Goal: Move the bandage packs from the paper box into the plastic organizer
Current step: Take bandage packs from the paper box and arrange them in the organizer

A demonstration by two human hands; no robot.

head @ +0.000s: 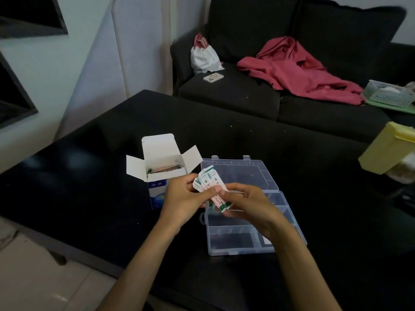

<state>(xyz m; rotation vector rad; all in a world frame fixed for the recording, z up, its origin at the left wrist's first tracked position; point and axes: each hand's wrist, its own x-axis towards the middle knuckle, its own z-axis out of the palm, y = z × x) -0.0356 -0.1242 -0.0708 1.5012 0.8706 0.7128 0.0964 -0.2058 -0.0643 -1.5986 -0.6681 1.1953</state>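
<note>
A white paper box with open flaps stands on the black table, more bandage packs lying inside it. To its right sits the clear plastic organizer with its lid laid open behind it. Above the organizer's back compartments, my left hand and my right hand both hold a fanned bunch of white bandage packs with green and red print. My fingers curl round the bunch from both sides. The compartments under my hands are partly hidden.
A yellow plastic container sits at the table's right edge. Behind the table is a dark sofa with a red garment, a white bag, a phone and a mesh basket.
</note>
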